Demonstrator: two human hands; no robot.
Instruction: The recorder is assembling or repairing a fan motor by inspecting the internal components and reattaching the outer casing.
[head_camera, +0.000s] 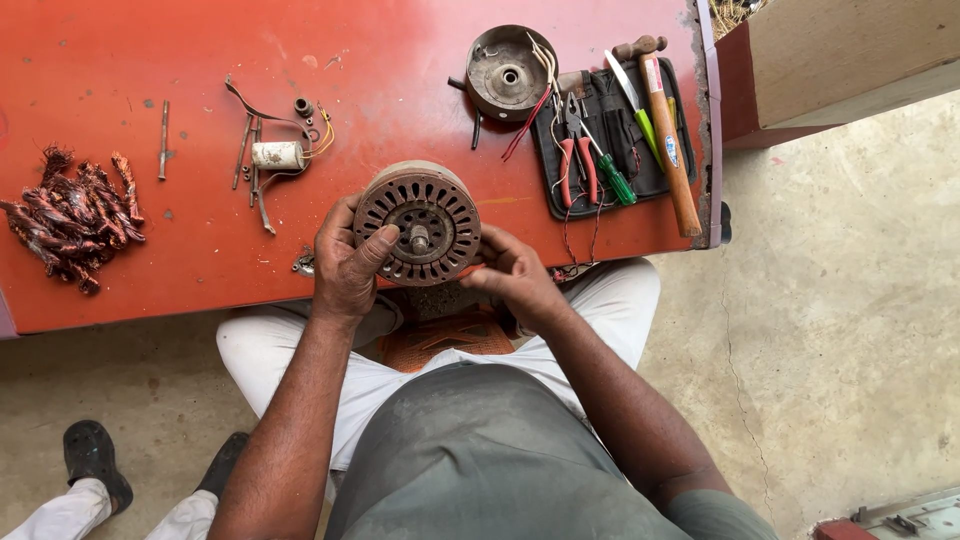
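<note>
A round, rusty slotted motor core (420, 222) with a central shaft stands on edge at the near side of the red table (150, 60). My left hand (348, 262) grips its left rim, thumb laid across the face. My right hand (512, 268) touches its right rim with the fingertips. Both forearms reach up from my lap.
A pile of copper wire scraps (72, 215) lies at the left. A white capacitor with metal strips (277, 155) sits mid-table. A round metal cover (509, 72), a black tool pouch with pliers and screwdriver (600, 130) and a wooden-handled hammer (668, 130) lie at the right. Another person's feet (95, 465) are lower left.
</note>
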